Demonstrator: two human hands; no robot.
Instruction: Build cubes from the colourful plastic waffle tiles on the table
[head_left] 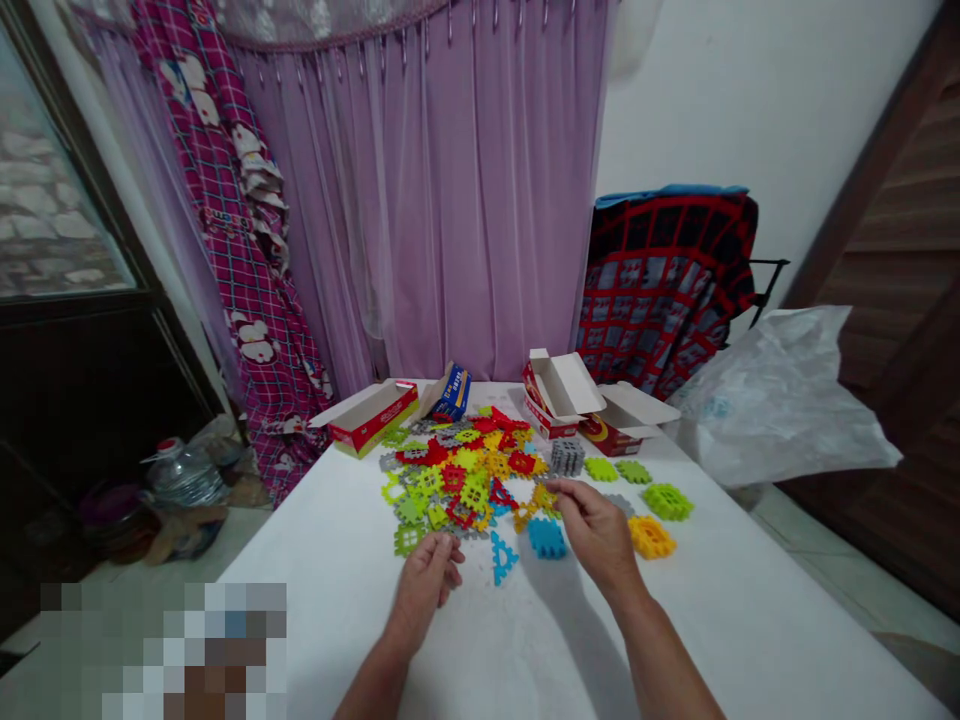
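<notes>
A pile of flat plastic interlocking pieces [465, 470] in red, yellow, green and grey lies on the white table [750, 620]. My left hand [425, 585] rests at the pile's near edge with fingers curled, close to a green piece [409, 538]. My right hand [596, 530] reaches over the pile's right side, fingertips pinched at a yellow piece [541, 497]. Between the hands lie a blue triangle piece [502, 557] and a blue block [547, 537]. Stacks of orange [651, 537], green [667, 501] and grey [567, 456] pieces sit to the right.
Open red cardboard boxes [371, 415] [570, 400] and a blue packet [450, 392] stand at the table's far edge. A white plastic bag [780, 400] lies at the right. Purple curtains hang behind, a cloth-draped chair [664, 280] stands beyond, and a water bottle [184, 475] sits on the floor at left.
</notes>
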